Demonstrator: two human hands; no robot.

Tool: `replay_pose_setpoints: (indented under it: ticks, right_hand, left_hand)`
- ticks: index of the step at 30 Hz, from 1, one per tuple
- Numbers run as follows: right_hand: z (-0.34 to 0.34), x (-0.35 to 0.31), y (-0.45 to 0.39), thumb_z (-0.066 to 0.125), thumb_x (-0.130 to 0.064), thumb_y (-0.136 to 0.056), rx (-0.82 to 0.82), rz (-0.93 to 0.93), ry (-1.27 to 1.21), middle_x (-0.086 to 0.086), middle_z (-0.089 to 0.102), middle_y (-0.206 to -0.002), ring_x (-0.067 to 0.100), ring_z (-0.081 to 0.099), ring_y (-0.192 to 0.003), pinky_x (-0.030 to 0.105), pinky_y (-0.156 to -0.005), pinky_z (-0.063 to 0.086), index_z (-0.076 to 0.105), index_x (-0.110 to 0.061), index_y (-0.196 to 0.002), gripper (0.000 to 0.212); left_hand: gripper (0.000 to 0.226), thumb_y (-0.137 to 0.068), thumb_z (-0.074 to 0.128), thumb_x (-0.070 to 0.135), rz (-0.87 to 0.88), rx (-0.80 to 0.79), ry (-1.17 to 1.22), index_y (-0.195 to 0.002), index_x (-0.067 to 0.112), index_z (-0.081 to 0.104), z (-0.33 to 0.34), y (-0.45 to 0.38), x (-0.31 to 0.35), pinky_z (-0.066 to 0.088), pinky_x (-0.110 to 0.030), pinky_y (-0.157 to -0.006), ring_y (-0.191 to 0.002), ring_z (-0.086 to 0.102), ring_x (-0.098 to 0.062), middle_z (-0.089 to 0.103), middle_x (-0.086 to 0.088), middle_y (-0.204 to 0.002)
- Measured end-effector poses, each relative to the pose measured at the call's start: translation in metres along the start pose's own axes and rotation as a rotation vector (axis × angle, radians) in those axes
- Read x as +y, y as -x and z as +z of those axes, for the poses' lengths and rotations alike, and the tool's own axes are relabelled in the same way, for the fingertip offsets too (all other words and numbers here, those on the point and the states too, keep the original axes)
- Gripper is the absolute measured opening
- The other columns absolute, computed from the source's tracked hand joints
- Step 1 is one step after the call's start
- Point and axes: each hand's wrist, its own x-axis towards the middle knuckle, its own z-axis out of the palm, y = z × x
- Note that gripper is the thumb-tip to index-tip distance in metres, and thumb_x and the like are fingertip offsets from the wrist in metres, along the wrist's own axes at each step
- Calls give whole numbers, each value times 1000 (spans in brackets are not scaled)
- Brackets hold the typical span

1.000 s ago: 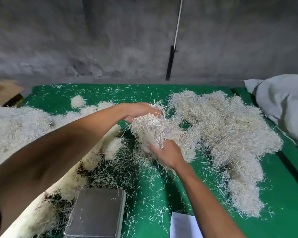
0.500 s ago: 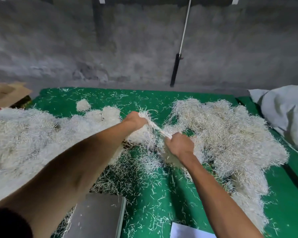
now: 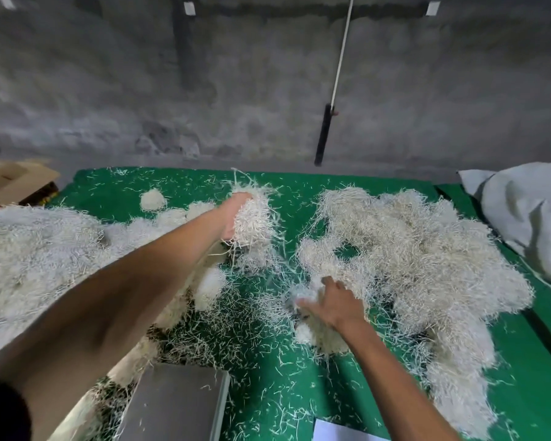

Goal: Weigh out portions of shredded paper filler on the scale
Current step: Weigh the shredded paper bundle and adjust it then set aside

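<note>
You have two hands in view: your left hand point(image 3: 236, 214) grips one clump of shredded paper point(image 3: 255, 218), and your right hand point(image 3: 334, 302) rests on the filler. Around the one scale point(image 3: 175, 405) there are two big heaps: one left heap point(image 3: 29, 256) and one right heap point(image 3: 420, 259). One small ball point(image 3: 153, 199) sits beyond the scale. One white sheet point(image 3: 337, 432) lies right of the scale, one grey sack point(image 3: 528, 211) far right, one cardboard piece point(image 3: 13, 179) far left.

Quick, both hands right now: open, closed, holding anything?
Left hand: closed around a clump of shredded paper, lifted above the green mat.
Right hand: fingers spread, open, resting on the right pile.
</note>
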Motion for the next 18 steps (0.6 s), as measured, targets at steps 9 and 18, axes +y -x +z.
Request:
replay_pose_setpoints:
  ticks: [9, 18]
  right_hand:
    - [-20, -84, -15, 60, -40, -102, 61, -149, -523, 18, 59, -138, 28, 64, -115, 43, -98, 55, 43, -8, -148, 58]
    - [-15, -26, 9, 48, -12, -107, 196, 111, -640, 18, 63, -114, 27, 65, -88, 37, -83, 60, 59, 2, -120, 22]
  left_hand:
    - [83, -93, 48, 65, 67, -66, -74, -159, 23, 21, 15, 31, 5, 28, -50, -115, -151, 17, -33, 9, -10, -168]
    - [91, -82, 52, 75, 1, 63, -20, -153, 21, 34, -120, 59, -66, 29, -55, -117, -148, 25, -39, 17, -16, -165]
